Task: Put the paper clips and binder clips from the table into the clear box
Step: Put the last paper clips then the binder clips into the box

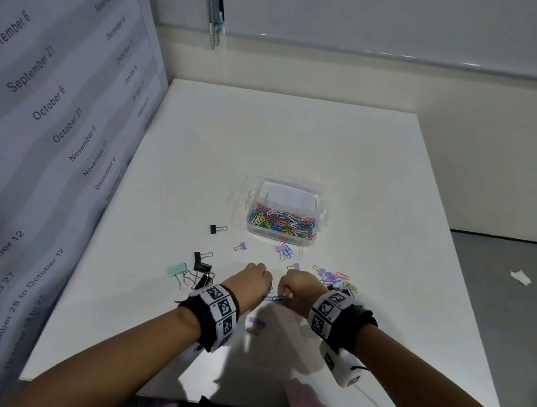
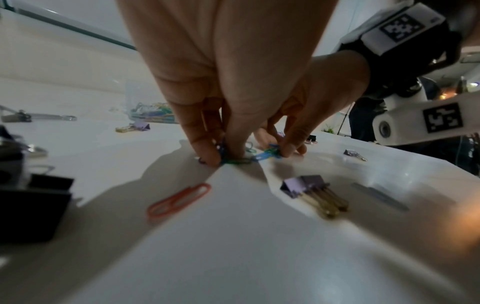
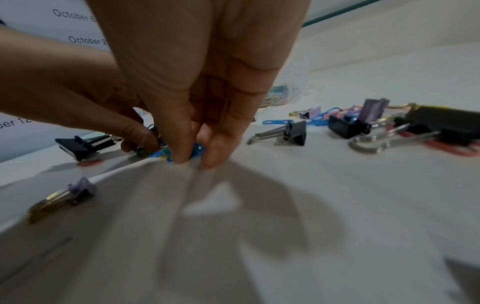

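Observation:
The clear box [image 1: 282, 235] stands mid-table, half full of coloured paper clips. In front of it both hands work close together on the table. My left hand [image 1: 258, 280] pinches green and blue paper clips [image 2: 235, 160] against the surface. Fingertips of my right hand [image 1: 295, 291] pinch a small bunch of blue paper clips [image 3: 182, 154]. An orange paper clip [image 2: 179, 200] lies just behind the left hand. A purple binder clip [image 1: 256, 324] lies near my wrists. Black binder clips [image 1: 203, 267] and a mint one [image 1: 178, 270] lie to the left.
More loose paper clips [image 1: 338, 279] and small purple binder clips [image 1: 240, 246] lie between the hands and the box. A printed date board [image 1: 41, 118] walls the table's left side. The table edge [image 1: 467, 285] drops off at the right, with a paper scrap [image 1: 520, 277] on the floor.

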{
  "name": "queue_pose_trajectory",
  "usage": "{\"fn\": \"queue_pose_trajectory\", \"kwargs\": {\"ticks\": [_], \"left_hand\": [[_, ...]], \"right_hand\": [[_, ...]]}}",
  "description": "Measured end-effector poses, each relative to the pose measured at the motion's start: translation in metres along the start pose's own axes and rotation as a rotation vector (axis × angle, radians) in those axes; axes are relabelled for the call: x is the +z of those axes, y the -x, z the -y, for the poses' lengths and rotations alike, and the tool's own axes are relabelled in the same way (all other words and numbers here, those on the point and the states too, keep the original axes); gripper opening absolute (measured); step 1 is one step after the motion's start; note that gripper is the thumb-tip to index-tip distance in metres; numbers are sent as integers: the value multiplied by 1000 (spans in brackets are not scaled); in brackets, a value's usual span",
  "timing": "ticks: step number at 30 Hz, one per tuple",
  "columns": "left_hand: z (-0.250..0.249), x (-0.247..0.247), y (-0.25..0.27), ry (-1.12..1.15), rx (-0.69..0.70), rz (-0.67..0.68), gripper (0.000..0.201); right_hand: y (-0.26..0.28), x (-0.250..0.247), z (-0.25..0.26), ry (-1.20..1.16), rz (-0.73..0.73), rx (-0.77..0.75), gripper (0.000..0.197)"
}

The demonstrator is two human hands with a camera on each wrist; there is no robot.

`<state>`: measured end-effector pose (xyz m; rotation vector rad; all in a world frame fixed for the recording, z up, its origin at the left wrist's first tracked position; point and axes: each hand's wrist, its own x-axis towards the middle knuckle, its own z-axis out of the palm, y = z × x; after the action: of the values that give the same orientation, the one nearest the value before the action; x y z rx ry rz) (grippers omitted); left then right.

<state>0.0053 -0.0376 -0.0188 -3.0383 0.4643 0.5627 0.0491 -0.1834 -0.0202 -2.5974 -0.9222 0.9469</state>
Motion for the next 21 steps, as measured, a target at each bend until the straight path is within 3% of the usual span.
{"fn": "queue_pose_trajectory", "kwargs": {"ticks": [2,6,9,15,21], "left_hand": [[-2,2,1,-41,51,89,30],[-2,-5,7,-39,45,63,28],[1,-2,5,91,35,144,27],[19,-28,-12,517,-119,-23,16],[40,-67,-43,674,-229,-278,19]], "right_hand": [[0,0,2,14,15,0,18],[0,0,6,11,23,13,14],[2,-1,6,-5,29,27,15],[0,-25,2,-112,-63,97,16],[-13,-85,-3,-285,-377,155,14]]}}
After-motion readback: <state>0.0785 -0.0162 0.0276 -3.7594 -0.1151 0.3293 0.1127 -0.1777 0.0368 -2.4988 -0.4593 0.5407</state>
